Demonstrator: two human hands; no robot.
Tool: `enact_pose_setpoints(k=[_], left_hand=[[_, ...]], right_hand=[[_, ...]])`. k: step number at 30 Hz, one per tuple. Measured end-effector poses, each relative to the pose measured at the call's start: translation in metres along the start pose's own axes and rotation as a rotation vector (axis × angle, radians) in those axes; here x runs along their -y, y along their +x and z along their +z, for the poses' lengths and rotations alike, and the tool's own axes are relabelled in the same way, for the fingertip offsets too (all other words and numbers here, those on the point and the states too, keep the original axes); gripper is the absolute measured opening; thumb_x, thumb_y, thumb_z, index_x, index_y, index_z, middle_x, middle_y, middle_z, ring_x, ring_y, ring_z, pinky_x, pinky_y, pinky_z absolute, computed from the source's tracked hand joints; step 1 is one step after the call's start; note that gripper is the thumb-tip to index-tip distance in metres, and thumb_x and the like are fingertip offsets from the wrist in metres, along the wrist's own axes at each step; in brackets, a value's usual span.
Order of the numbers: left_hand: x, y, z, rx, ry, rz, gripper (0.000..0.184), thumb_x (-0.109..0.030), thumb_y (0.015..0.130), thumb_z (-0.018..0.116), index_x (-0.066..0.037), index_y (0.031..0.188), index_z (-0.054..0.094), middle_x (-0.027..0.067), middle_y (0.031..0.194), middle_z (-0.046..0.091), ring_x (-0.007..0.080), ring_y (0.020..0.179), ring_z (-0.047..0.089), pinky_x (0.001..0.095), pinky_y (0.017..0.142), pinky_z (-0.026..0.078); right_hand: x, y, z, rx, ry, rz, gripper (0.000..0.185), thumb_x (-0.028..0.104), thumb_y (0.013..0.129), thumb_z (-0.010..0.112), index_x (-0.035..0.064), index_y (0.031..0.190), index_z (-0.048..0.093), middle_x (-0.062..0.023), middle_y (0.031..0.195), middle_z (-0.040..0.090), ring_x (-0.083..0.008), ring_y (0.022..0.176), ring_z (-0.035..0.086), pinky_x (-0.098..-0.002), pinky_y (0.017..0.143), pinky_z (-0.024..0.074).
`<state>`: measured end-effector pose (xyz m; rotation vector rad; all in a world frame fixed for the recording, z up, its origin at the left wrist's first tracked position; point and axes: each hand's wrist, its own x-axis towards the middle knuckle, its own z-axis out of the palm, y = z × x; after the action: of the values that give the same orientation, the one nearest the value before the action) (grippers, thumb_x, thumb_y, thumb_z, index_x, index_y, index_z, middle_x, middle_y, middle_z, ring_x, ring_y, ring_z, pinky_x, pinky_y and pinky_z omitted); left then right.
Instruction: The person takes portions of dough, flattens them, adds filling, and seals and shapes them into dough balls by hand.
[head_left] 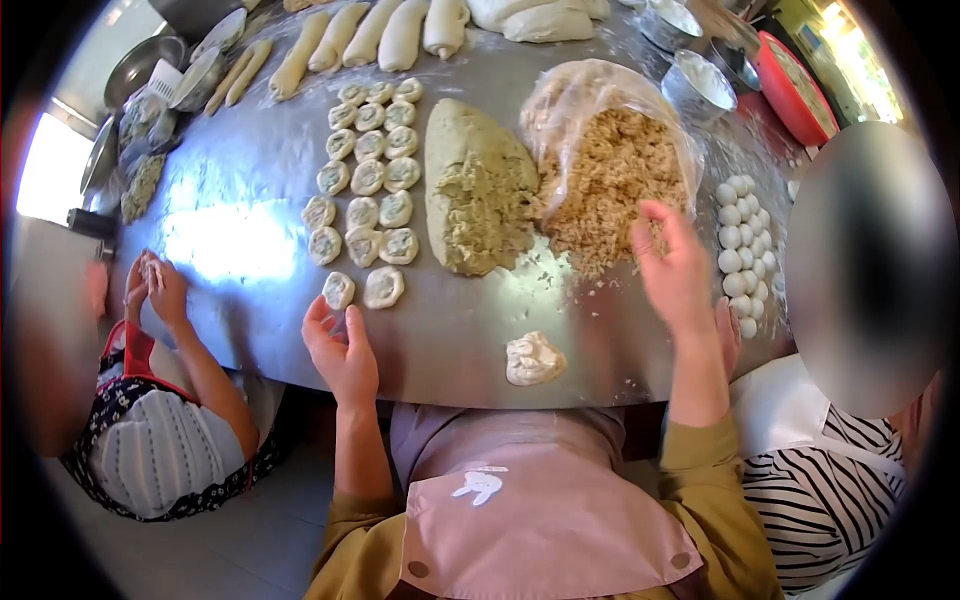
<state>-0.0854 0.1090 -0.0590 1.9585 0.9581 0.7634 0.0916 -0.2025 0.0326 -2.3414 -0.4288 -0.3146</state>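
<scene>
Metal worktop [450, 345] holds dough rounds [384, 288] at left, beside the open, empty left hand [345, 360]. Half-open, seemingly empty, the right hand [678, 280] is at brown crumbs [610, 165]; gathering calls for cupped fingers.

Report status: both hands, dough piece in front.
Left hand open at filled bun. Right hand open beside brown crumble. Dough piece untouched on table.

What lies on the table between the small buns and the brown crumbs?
A green mound lies between the small buns and the brown crumbs, in the head view.
</scene>
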Motion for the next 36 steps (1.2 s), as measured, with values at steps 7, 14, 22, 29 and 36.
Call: enact_pose_setpoints(k=[7,14,22,29,36], left_hand=[[-0.009,0.005,0.006,0.007,0.248,0.098,0.046,-0.023,0.087,0.065,0.007,0.117,0.049,0.022,0.108,0.051,0.0355,0.103,0.05,0.0409,0.089,0.042],[0.015,0.029,0.005,-0.032,0.523,0.206,0.045,-0.028,0.087,0.063,0.006,0.117,0.054,0.028,0.118,0.05,0.0411,0.108,0.049,0.0449,0.093,0.039],[0.001,0.033,0.003,0.129,0.085,0.01,0.039,-0.016,0.074,0.075,-0.001,0.102,0.052,0.0166,0.096,0.059,0.0358,0.082,0.058,0.0416,0.073,0.047],[-0.028,0.028,-0.002,0.353,-1.102,-0.593,0.031,-0.008,0.086,0.067,-0.001,0.113,0.056,0.0053,0.098,0.063,0.0121,0.082,0.06,0.0245,0.07,0.049],[-0.075,-0.003,0.033,0.736,-1.331,-0.721,0.027,-0.016,0.095,0.053,-0.002,0.118,0.053,0.0081,0.109,0.059,0.0181,0.098,0.058,0.0309,0.085,0.049]], right_hand=[[0.044,-0.011,0.079,0.074,0.068,-0.322,0.031,0.007,0.078,0.07,0.0045,0.108,0.061,-0.0129,0.104,0.062,-0.0329,0.095,0.059,-0.039,0.082,0.0492],[0.082,0.045,0.124,0.016,-0.01,-0.596,0.031,0.008,0.08,0.066,0.0059,0.11,0.06,-0.0096,0.105,0.061,-0.0306,0.092,0.058,-0.038,0.082,0.0481],[0.075,0.036,0.143,0.216,0.055,-0.374,0.016,0.007,0.082,0.065,0.0066,0.097,0.059,-0.0138,0.096,0.061,-0.0286,0.085,0.06,-0.0355,0.074,0.0506],[0.069,0.01,0.106,0.432,1.293,0.546,0.022,0.009,0.094,0.059,0.0059,0.115,0.053,0.0009,0.091,0.057,-0.0074,0.083,0.055,-0.0232,0.079,0.0486],[0.097,-0.02,0.084,0.504,1.2,0.434,0.023,0.013,0.095,0.058,0.007,0.117,0.055,-0.0033,0.101,0.064,-0.0076,0.085,0.057,-0.0217,0.078,0.0472]])
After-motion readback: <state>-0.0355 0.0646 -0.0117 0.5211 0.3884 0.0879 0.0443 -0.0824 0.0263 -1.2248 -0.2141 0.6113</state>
